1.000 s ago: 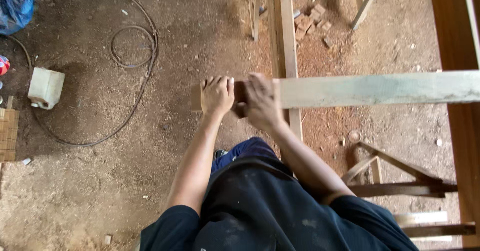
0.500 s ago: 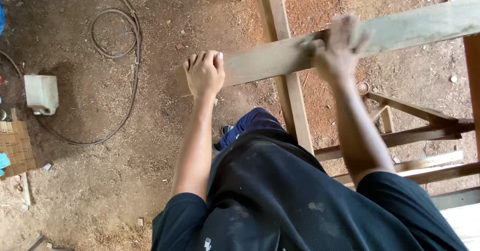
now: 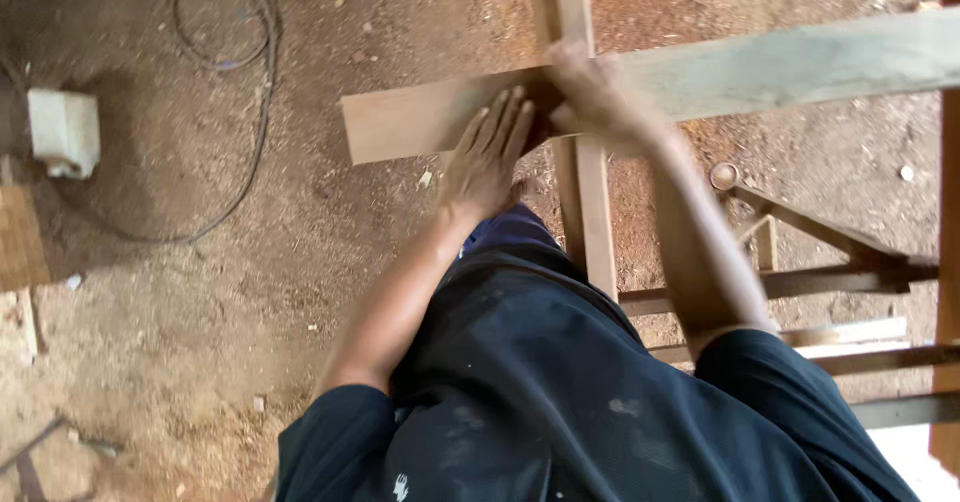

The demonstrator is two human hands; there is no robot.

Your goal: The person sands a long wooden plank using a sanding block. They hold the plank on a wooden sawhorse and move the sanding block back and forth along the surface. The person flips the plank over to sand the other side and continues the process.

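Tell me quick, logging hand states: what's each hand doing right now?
Left hand: open, fingers flat against the plank.
Right hand: on the plank, blurred; grip cannot be told.

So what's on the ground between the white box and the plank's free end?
In the head view, a black cable curves across the sawdust floor between white box and plank.
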